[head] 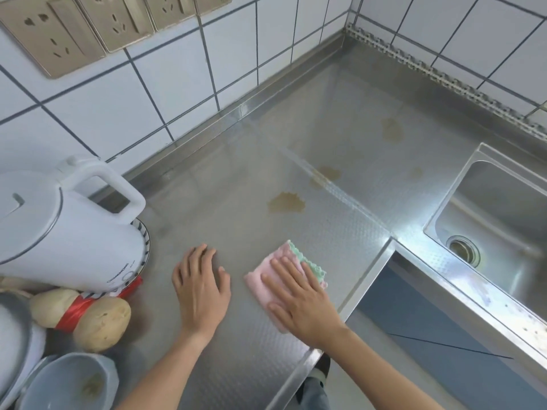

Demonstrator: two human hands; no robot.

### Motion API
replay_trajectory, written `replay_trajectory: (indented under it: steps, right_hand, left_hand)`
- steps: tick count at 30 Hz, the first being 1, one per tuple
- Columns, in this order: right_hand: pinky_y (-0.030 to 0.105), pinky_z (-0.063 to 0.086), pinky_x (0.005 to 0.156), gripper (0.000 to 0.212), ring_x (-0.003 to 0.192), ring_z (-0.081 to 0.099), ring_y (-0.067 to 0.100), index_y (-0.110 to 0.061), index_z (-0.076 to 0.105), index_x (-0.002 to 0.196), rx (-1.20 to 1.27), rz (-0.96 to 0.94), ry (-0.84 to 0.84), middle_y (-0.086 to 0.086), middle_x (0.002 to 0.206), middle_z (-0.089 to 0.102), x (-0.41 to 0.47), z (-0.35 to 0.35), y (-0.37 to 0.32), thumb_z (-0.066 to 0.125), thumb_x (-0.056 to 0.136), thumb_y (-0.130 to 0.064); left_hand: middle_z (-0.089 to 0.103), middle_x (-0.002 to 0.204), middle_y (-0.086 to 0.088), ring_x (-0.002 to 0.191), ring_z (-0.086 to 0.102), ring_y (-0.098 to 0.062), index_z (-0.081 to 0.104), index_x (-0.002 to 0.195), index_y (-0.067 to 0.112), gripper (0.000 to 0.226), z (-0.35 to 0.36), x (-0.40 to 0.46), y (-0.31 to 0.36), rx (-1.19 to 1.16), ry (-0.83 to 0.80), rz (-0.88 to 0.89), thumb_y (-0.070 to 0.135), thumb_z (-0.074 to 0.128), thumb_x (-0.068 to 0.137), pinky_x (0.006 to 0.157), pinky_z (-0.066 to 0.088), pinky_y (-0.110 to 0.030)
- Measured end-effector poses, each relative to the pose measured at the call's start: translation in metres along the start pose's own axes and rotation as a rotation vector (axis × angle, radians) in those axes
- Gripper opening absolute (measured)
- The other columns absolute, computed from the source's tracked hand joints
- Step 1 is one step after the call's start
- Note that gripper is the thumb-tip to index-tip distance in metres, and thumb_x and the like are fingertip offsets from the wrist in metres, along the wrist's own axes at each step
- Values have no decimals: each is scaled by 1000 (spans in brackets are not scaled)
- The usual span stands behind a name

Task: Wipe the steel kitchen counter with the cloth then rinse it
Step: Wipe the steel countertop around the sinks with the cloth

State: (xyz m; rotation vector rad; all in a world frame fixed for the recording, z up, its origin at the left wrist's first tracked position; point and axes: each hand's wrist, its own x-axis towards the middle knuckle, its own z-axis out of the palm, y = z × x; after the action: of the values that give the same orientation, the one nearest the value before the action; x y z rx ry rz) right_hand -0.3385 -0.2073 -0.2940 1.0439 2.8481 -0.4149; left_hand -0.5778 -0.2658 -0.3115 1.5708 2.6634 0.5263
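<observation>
A folded pink and green cloth [268,270] lies on the steel counter [225,179] near its front edge. My right hand [299,300] presses flat on the cloth with fingers spread. Just left of it, my left hand [201,288] rests palm down on bare steel, holding nothing. Several brownish stains mark the counter beyond the hands, the nearest stain [285,202] just ahead of the cloth. The sink [500,214] with its drain sits at the right.
A white electric kettle [65,229] stands at the left on a patterned plate. Two potatoes [100,324] with a red band and grey bowls [68,383] crowd the near left corner. Tiled walls with sockets [50,34] border the back.
</observation>
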Motion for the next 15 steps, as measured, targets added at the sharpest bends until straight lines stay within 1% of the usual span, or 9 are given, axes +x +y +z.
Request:
replay_trajectory:
  steps: [2, 3, 5, 7, 8, 9, 11, 14, 15]
  right_hand:
    - [49, 3, 127, 61, 160, -4, 21, -32, 6, 164, -62, 37, -14, 1, 173, 0, -12, -12, 44, 21, 110, -55]
    - [49, 2, 127, 61, 159, -8, 20, -32, 3, 164, -76, 98, -21, 0, 173, -3, -11, -20, 65, 17, 109, -56]
    - [50, 1, 128, 63, 158, -15, 19, -32, 0, 164, -36, 293, -27, 1, 172, -9, 6, -32, 96, 12, 107, -57]
    - [52, -3, 128, 63, 158, -16, 21, -30, 3, 165, 66, 521, 16, 3, 172, -10, 39, -38, 99, 14, 107, -54]
    - [53, -5, 127, 62, 158, -15, 23, -29, 4, 165, 108, 602, 43, 5, 172, -9, 58, -39, 91, 16, 108, -51]
    - [53, -7, 127, 60, 158, -15, 25, -28, 6, 165, 129, 631, 61, 6, 173, -7, 74, -38, 78, 17, 109, -48]
    - [54, -4, 127, 59, 159, -11, 27, -28, 12, 164, 107, 524, 79, 8, 173, -2, 90, -33, 42, 19, 109, -46]
    - [57, 10, 126, 55, 160, -1, 27, -27, 24, 162, 82, 217, 66, 7, 172, 10, 84, -20, 14, 24, 110, -45]
    - [56, 12, 126, 55, 160, 1, 26, -28, 25, 162, 67, 118, 51, 6, 172, 12, 74, -18, 16, 24, 110, -46]
  left_hand:
    - [61, 141, -12, 133, 55, -36, 60, 133, 6, 47, -2, 17, 2, -24, 12, -24, 29, 48, 93, 110, 39, -51]
    - [60, 143, -14, 135, 54, -37, 58, 137, 4, 50, -2, 28, 5, -30, 4, -39, 30, 47, 95, 111, 39, -52]
    - [53, 154, -17, 147, 44, -38, 51, 147, 1, 59, 3, 44, 17, -37, -38, -114, 33, 45, 98, 118, 33, -54]
    - [41, 163, -16, 156, 31, -37, 44, 154, 1, 65, 11, 50, 33, -21, -68, -220, 38, 41, 100, 125, 23, -57]
    - [37, 166, -15, 158, 26, -37, 41, 156, 2, 66, 15, 50, 39, 8, -68, -249, 39, 38, 101, 127, 18, -58]
    - [34, 168, -14, 159, 24, -36, 39, 157, 3, 66, 20, 48, 43, 44, -56, -260, 40, 36, 102, 128, 15, -58]
    - [33, 169, -13, 159, 22, -34, 37, 158, 4, 67, 23, 43, 40, 89, -31, -244, 41, 34, 102, 129, 13, -58]
    - [34, 168, -11, 159, 22, -32, 38, 157, 6, 67, 27, 46, 38, 104, -27, -265, 41, 35, 100, 128, 13, -57]
    - [34, 168, -11, 159, 22, -32, 38, 157, 7, 67, 28, 46, 39, 106, -28, -271, 41, 35, 100, 128, 13, -57]
